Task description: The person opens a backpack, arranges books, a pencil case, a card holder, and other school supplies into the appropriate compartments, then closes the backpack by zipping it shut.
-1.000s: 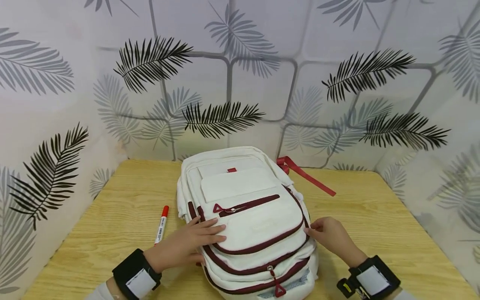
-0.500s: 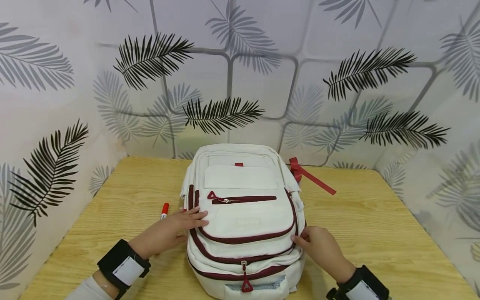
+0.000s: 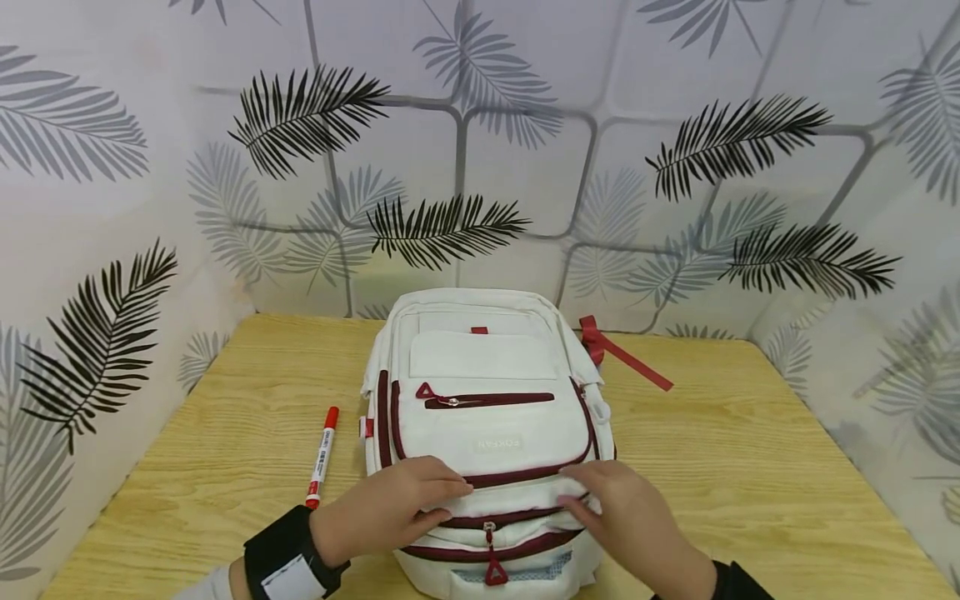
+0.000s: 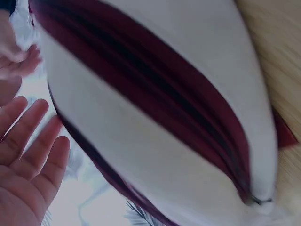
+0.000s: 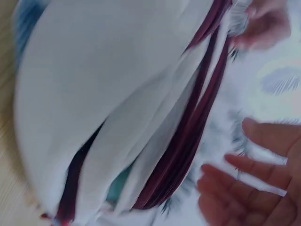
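A white backpack (image 3: 495, 425) with dark red zipper trim lies front side up, its top end toward the head camera. A red triangular zipper pull (image 3: 495, 572) hangs at the near end. Over the near left part of the bag is my left hand (image 3: 393, 504), fingers extended and holding nothing. My right hand (image 3: 626, 512) is over the near right part, thumb and fingers apart. In the left wrist view the palm of the left hand (image 4: 28, 165) faces the bag's side. The right wrist view shows the right hand (image 5: 254, 179) beside the bag with its fingers spread.
A red-and-white marker (image 3: 322, 458) lies on the wooden table (image 3: 247, 417) left of the bag. A red strap (image 3: 630, 358) trails from the bag's far right corner. A leaf-patterned backdrop (image 3: 525, 167) stands behind and at both sides.
The backpack has turned straighter and shifted slightly left at its near end. Both hands have left its sides and moved inward over its near part, uncovering the marker.
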Demonstrator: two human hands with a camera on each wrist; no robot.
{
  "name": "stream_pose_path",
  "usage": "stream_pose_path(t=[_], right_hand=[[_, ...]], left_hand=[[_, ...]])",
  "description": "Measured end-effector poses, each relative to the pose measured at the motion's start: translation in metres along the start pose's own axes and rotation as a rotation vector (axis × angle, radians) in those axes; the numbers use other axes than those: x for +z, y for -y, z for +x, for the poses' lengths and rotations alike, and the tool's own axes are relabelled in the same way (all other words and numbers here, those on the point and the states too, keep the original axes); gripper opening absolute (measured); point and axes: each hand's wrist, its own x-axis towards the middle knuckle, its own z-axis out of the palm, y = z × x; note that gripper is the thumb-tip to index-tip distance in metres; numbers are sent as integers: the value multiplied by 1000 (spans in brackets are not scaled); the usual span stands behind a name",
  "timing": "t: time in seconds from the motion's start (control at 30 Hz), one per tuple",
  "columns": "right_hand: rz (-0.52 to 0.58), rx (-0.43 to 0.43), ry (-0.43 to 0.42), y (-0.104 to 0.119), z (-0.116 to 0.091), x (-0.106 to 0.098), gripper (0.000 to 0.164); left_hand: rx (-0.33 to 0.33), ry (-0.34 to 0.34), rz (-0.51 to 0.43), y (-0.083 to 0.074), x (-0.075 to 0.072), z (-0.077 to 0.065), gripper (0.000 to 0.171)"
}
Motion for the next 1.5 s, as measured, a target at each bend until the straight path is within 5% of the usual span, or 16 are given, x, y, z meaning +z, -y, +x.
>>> stream_pose_path(t=[0.1,0.2,0.33,0.47,0.6,0.8,1.1,1.3,1.5], right_hand=[[34,-307,41,19,-4,8,19],[53,-406,165,33,-6,21,19],[22,-273,278,49,-5,37,29],[1,-107,369,58,-3,44,32],[-25,-41,419,64,1,48,31],[-26,-40,381,64,2,48,26],[257,-77,305,48,-1,34,17],[226,-79,232,44,-2,26,16],[247,-5,286,42,-1,19,18]], left_hand=[[63,-38,86,-5,6,4,20],[92,-81,194,-7,12,3,13],[104,-110,268,-7,17,1,9],[78,-76,278,-7,17,0,17],[50,-32,283,-9,17,3,22],[-10,33,244,-11,16,8,17],[-19,7,295,-12,19,12,9],[-44,1,284,-13,16,15,5],[-44,20,274,-14,13,16,6]])
